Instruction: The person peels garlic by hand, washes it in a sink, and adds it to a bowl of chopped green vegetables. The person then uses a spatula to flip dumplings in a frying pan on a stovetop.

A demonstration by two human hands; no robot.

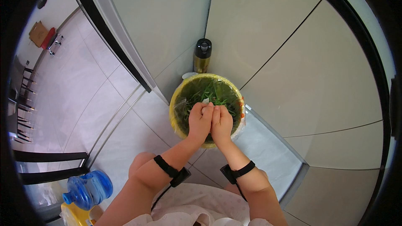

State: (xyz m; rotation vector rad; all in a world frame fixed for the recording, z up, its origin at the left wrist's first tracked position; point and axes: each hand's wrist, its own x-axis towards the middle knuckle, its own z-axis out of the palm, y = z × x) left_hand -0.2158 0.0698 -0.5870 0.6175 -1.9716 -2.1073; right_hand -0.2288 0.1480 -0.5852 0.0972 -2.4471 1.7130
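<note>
Both my hands meet over a round yellow bin [172,110] lined with a clear plastic bag. Thin green leafy scraps [209,92] lie inside it. My left hand [200,119] has its fingers curled, and a small pale piece shows at its fingertips. Against it, side by side, is my right hand [222,121], also with curled fingers; whether anything is inside it is hidden. A whitish scrap [205,100] shows just beyond the fingertips. Black straps with small boxes circle both forearms.
Behind the bin, a bottle with a black lid [203,55] stands in the wall corner. A blue water jug [89,190] lies at lower left above a yellow container [73,215]. A sliding-door track [116,124] crosses the floor on the left. Beyond it stands a cardboard box [38,34] on a red chair.
</note>
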